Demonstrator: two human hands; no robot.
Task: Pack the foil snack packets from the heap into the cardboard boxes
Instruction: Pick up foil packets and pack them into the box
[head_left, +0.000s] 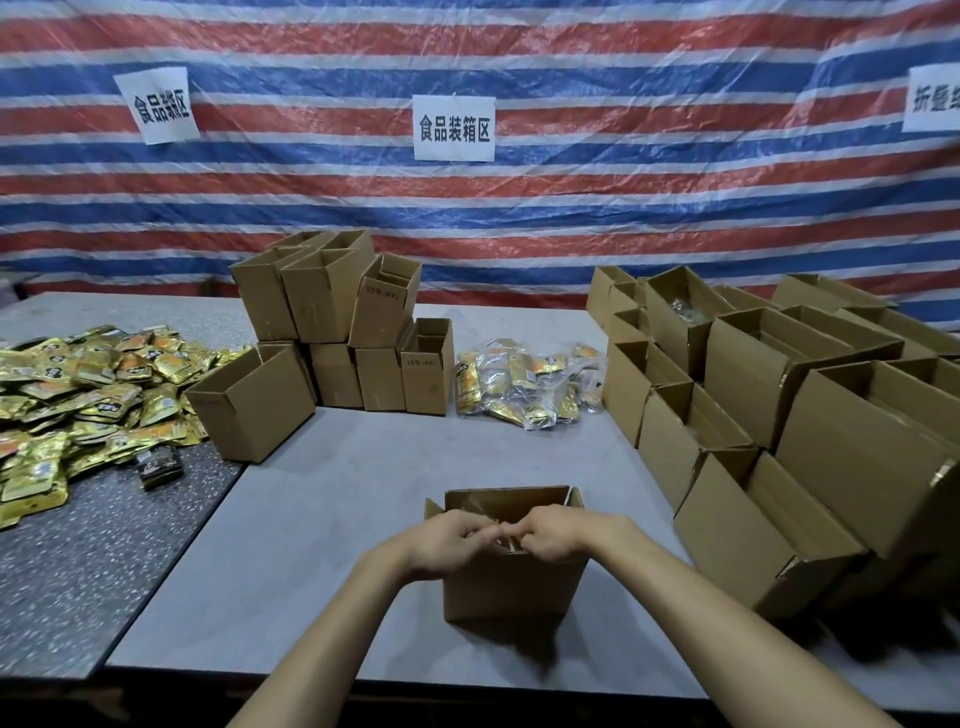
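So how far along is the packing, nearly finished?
Not nearly. Some boxes on the right already show packets inside. Both hands, left hand and right hand, work at the open box in front. A big heap of foil packets remains.

You face a red, white and blue striped tarp (571, 208), gold foil packets (88, 384), brown cardboard boxes (332, 306), grey tabletop (363, 467).

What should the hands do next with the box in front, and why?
Probably let go and draw both hands out. The left hand and right hand meet over the open top of the front box, fingers curled around something small; what it is cannot be told. The heap still holds many packets.
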